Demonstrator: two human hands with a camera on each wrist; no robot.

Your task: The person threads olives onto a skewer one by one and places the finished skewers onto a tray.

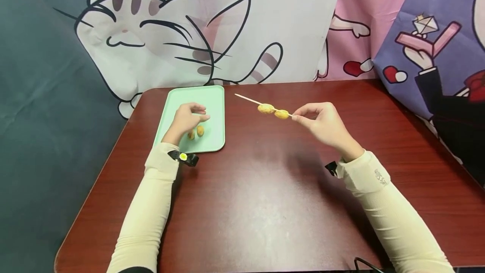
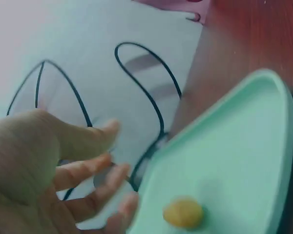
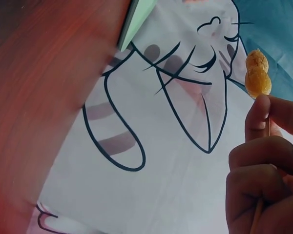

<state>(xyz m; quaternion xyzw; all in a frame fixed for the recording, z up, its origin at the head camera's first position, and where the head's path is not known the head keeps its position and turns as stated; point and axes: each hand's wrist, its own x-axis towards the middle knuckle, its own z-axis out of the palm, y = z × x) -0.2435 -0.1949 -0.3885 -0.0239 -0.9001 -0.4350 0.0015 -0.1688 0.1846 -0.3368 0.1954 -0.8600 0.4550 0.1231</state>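
My right hand (image 1: pixel 325 123) pinches a thin wooden skewer (image 1: pixel 247 98) near one end, raised above the table. Two yellow-brown balls, which look like food, are threaded on it: the farther ball (image 1: pixel 266 108) and the nearer ball (image 1: pixel 281 114), close to my fingertips. Over the pale green tray (image 1: pixel 191 96) hovers my left hand (image 1: pixel 185 119), its fingers loosely bent and nothing seen between them. Below that hand two similar loose balls lie on the tray, one ball (image 1: pixel 200 130) in plain sight, the other ball (image 1: pixel 191 134) partly hidden.
The tray lies at the far left of the reddish-brown table (image 1: pixel 242 205). Behind the table hangs a cloth with a cartoon cat (image 1: pixel 125 41). A black cable (image 1: pixel 365 264) shows at the front edge.
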